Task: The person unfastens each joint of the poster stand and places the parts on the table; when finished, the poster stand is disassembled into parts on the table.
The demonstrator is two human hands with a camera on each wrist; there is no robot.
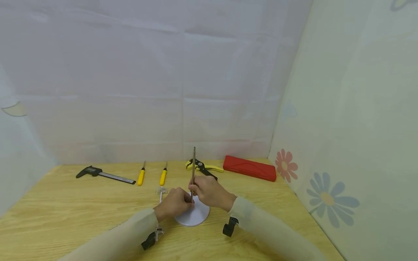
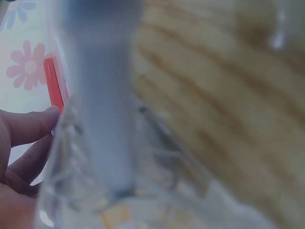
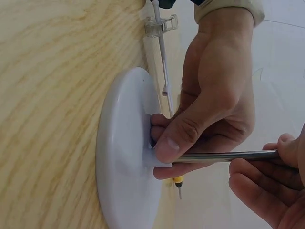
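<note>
Our left hand (image 1: 173, 204) is curled round the bottom of the thin metal rod (image 1: 193, 170), thumb and fingers pinching right where the rod meets the little hub of the round white base (image 1: 196, 216). The right wrist cam shows that best: the thumb (image 3: 174, 140) presses on the joint. Our right hand (image 1: 210, 191) grips the rod a bit higher up, fingers wrapped round it.

The rod stands straight up from the middle of the base, and the base lies flat on the wood surface (image 1: 65, 210). So we think the rod is already in its hole, but maybe not tight yet, since both hands are on it. We can't see the joint itself; the fingers hide it.

A clear clip on a thin white stick (image 3: 161, 28) lies on the surface just beside the base, not on the rod. That bit looks left to do.

Farther back, untouched: two yellow-handled tools (image 1: 141, 177), a black caliper (image 1: 98, 173), pliers w/ yellow grips (image 1: 202, 166) and a red case (image 1: 249, 168).

The left wrist cam is too blurry to help.
</note>
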